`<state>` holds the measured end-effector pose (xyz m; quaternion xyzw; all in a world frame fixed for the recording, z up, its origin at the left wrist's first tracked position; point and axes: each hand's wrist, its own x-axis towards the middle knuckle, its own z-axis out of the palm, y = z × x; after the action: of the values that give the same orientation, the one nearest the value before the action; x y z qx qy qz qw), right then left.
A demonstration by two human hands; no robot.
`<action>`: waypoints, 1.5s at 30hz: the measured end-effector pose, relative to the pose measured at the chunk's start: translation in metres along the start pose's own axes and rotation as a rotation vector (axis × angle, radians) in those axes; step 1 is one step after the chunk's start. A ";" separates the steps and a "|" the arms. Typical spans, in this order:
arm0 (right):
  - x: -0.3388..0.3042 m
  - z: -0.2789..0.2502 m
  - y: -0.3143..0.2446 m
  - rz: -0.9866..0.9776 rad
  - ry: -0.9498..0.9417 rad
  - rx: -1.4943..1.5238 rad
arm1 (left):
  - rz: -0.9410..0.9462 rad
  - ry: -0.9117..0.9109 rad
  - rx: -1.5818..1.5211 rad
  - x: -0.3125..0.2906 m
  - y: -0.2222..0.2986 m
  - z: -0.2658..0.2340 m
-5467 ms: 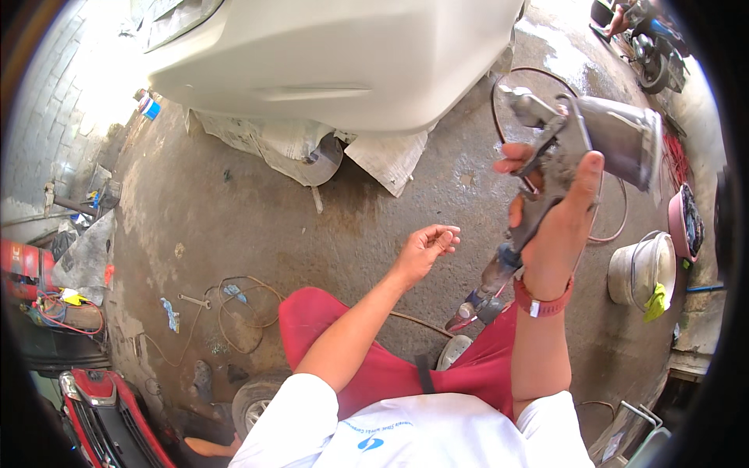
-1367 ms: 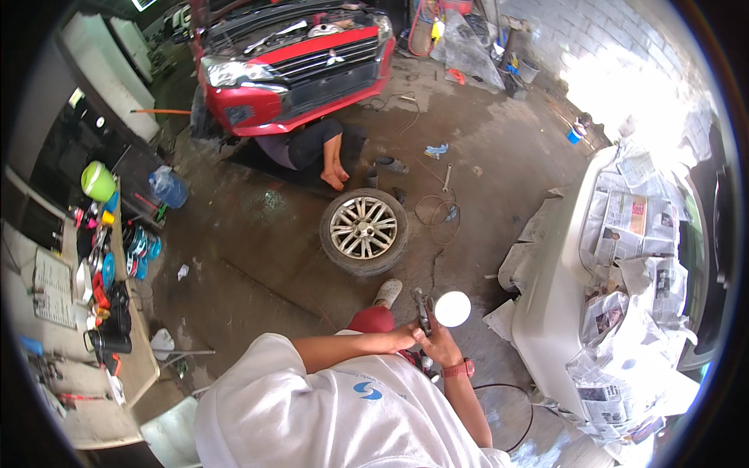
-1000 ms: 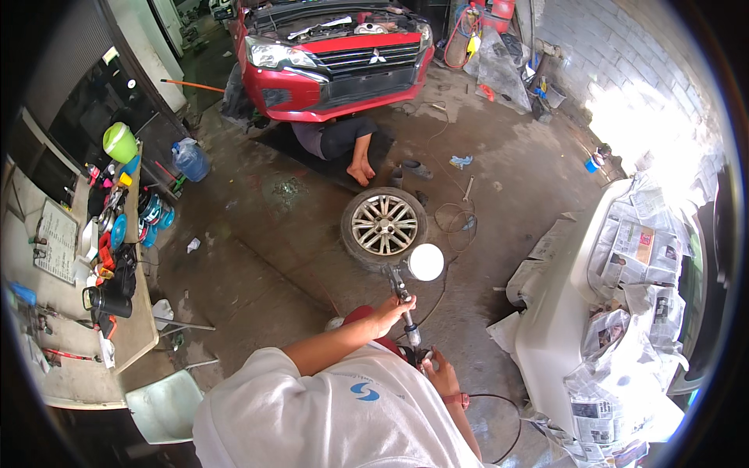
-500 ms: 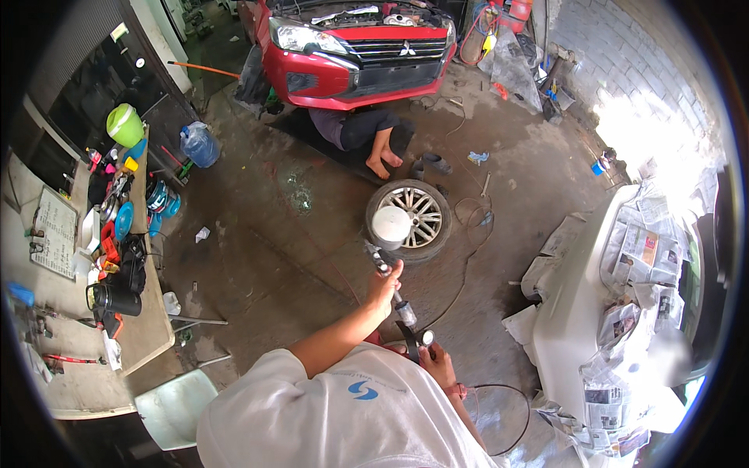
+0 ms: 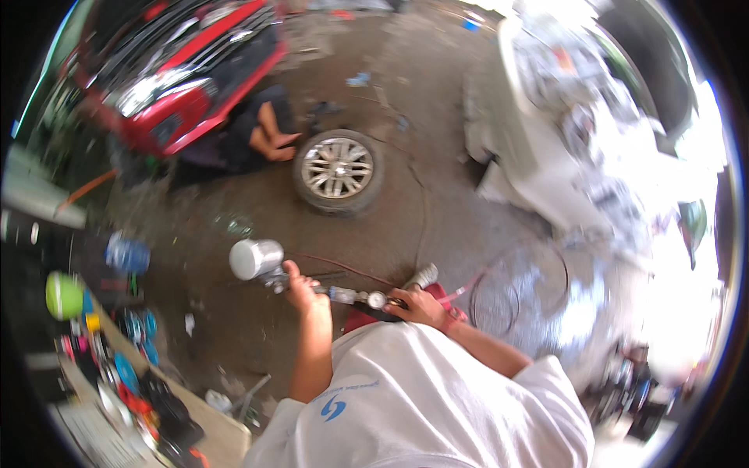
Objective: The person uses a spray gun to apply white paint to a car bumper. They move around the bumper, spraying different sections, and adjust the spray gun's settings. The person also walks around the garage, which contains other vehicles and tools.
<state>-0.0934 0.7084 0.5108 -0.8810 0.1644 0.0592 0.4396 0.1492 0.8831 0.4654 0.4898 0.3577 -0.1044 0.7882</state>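
My left hand (image 5: 303, 290) is closed round the grip of a spray gun (image 5: 273, 278), in front of my chest. On the gun stands a round silver-white cup (image 5: 257, 258). From its handle a clear cylindrical fitting (image 5: 343, 295) leads right to a small round gauge (image 5: 377, 299). Beside the gauge, my right hand (image 5: 420, 306) is closed on the hose end fitting; its fingers cover most of that piece. A red air hose (image 5: 462, 292) runs off from near the right hand.
A wheel (image 5: 338, 170) lies flat on the floor ahead. Behind it, another person's bare feet (image 5: 273, 146) stick out from under a red car (image 5: 175, 125). A paper-covered white car body (image 5: 538, 168) stands right. At left is a cluttered workbench (image 5: 222, 433). Hose loops (image 5: 519, 269) cross the floor.
My view has turned right, so the cars and wheel sit further left. The spray gun now lies more level, lined up with the gauge and fitting at my right hand.
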 end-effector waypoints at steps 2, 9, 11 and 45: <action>-0.004 0.002 -0.001 0.012 -0.029 0.051 | -0.049 -0.047 0.006 -0.001 0.009 -0.005; -0.021 0.008 0.005 0.019 0.022 0.016 | 0.010 -0.126 0.088 -0.002 0.027 -0.004; -0.028 0.008 0.011 0.016 0.050 0.020 | 0.026 -0.147 0.106 -0.007 0.030 -0.001; -0.220 -0.065 0.075 -0.043 0.235 0.700 | 0.243 -0.784 0.273 -0.269 -0.055 0.074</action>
<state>-0.3281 0.6676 0.5482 -0.6813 0.2057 -0.1116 0.6936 -0.0387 0.7427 0.6257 0.5514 -0.0460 -0.2355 0.7990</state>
